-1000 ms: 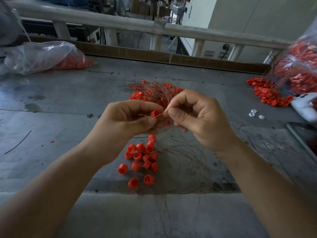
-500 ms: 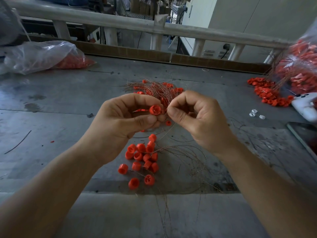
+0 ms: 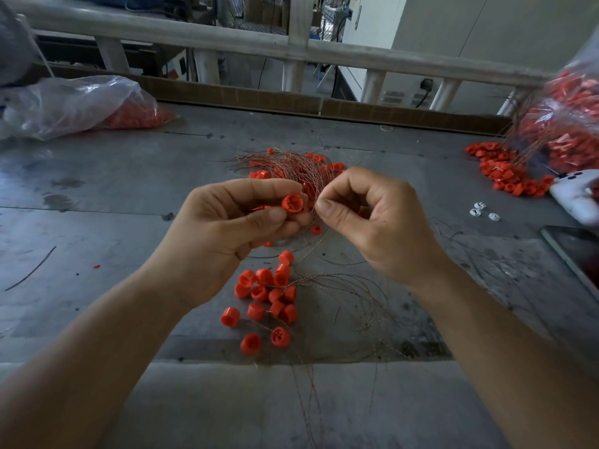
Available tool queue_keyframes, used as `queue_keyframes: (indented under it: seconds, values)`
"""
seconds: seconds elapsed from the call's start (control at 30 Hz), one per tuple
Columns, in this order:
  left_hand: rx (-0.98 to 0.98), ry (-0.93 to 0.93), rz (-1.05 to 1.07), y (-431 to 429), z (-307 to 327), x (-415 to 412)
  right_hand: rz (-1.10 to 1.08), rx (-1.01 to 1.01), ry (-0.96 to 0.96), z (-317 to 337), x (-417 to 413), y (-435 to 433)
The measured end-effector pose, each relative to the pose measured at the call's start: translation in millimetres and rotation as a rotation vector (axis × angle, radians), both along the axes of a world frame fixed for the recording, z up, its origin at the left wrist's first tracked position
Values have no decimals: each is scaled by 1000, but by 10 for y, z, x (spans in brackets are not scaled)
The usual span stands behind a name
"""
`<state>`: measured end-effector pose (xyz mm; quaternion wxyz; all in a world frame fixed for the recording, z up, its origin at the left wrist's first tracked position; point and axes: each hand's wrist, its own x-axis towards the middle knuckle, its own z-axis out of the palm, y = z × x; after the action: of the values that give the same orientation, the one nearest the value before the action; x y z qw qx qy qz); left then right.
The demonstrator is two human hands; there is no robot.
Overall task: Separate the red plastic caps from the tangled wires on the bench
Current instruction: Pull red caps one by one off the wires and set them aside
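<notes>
My left hand [image 3: 223, 234] pinches a red plastic cap [image 3: 292, 202] between thumb and fingers, its open side facing me. My right hand [image 3: 372, 218] pinches a thin copper wire [image 3: 319, 241] right beside that cap; the wire trails down toward the bench. Behind my hands lies a tangle of copper wires [image 3: 291, 166] with red caps caught in it. Below my hands several loose red caps [image 3: 265, 296] lie on the grey bench, next to a loose spread of bare wires [image 3: 353, 296].
A clear bag with red caps [image 3: 81, 105] lies at the back left. Another bag of caps and wires [image 3: 570, 124] hangs at the right above a pile of red caps [image 3: 505, 173]. A white device [image 3: 580, 196], small white bits [image 3: 483, 212] and a dark phone [image 3: 577, 254] lie at the right.
My left hand turned the cap so its open side faces me. My right hand's pinch has drawn slightly away from the cap along the wire.
</notes>
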<state>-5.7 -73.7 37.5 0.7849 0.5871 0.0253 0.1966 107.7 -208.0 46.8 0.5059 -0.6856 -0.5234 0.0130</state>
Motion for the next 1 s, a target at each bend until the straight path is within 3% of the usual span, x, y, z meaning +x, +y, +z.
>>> queue_keyframes:
  seconds: [1.0]
  values:
    - [38,-37,-14,26,-9,-6,-2,-55,55,26,-24,-8]
